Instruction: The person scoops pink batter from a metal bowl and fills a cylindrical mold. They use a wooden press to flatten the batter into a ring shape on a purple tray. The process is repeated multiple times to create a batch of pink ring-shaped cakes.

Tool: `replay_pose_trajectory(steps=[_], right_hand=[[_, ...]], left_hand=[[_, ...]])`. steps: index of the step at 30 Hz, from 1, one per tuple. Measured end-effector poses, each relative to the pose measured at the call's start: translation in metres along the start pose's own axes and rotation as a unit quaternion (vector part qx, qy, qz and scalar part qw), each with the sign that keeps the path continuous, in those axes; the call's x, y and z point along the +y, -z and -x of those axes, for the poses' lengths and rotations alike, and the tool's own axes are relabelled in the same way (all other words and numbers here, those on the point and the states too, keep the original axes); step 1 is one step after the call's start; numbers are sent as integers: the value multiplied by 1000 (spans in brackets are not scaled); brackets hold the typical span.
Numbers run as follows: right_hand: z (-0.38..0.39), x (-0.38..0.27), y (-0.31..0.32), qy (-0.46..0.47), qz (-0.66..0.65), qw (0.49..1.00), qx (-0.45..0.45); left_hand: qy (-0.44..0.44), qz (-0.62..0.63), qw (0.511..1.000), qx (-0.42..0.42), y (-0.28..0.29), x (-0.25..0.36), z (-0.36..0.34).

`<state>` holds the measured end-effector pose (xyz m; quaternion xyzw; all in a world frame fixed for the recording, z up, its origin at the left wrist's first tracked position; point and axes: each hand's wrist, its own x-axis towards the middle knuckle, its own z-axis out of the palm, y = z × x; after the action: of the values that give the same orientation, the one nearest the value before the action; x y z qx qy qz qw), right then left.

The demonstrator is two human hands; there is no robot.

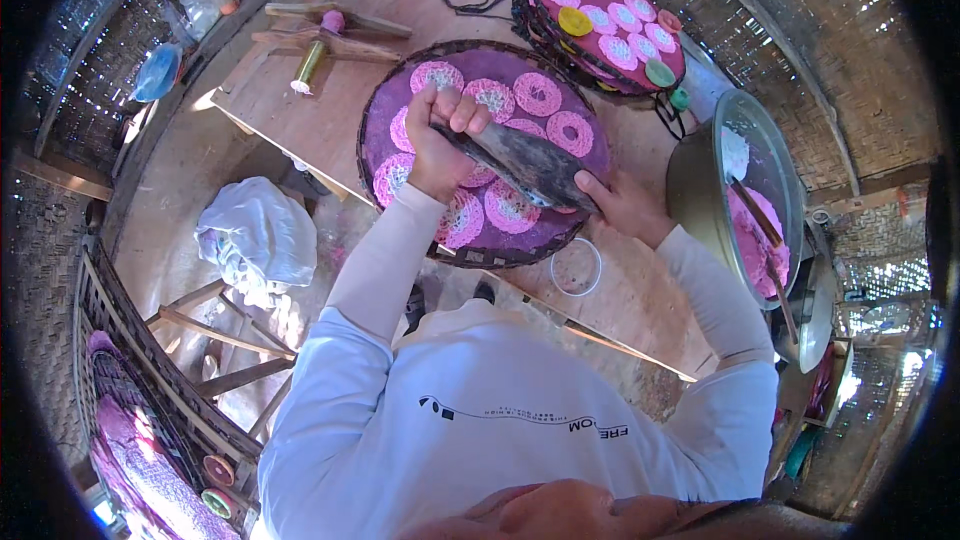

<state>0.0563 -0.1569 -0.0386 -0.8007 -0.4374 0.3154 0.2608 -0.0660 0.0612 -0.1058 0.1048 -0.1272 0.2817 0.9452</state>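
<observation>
A round woven tray (400,70) lined with purple cloth lies on a wooden table (280,100). Several pink lacy rings (537,93) are spread over it. Above the tray I hold a dark grey cone-shaped tool (530,165), tilted across the tray's near half. My left hand (438,145) is closed around its narrow end. My right hand (622,205) grips its wide end at the tray's right rim. My white sleeves come up from below.
A stack of trays (610,25) with pink and coloured rings stands at the back right. A metal bowl (700,190) of pink batter holds a stick at right. A white ring (577,267), a white cloth bundle (255,230) and a wooden frame tool (320,35) are nearby.
</observation>
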Motion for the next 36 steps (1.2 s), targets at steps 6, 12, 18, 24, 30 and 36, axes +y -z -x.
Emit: replay_pose_trajectory(steps=[6, 12, 18, 24, 30, 36], right_hand=[[-3, 67, 22, 70, -232, 970, -12], [-3, 117, 25, 58, -371, 913, 162], [-33, 81, 18, 29, -280, 922, 264], [-64, 115, 14, 15, -381, 892, 241], [-74, 119, 11, 17, -553, 813, 179], [-25, 91, 12, 19, -553, 809, 197]], left_hand=[[-168, -539, 821, 88, -62, 33, 1], [-226, -572, 718, 326, 11, 80, 137], [170, -541, 702, 432, 25, 0, 228], [116, -514, 766, 370, 6, -38, 198], [51, -516, 772, 367, 3, -39, 195], [93, -565, 765, 295, 1, 52, 183]])
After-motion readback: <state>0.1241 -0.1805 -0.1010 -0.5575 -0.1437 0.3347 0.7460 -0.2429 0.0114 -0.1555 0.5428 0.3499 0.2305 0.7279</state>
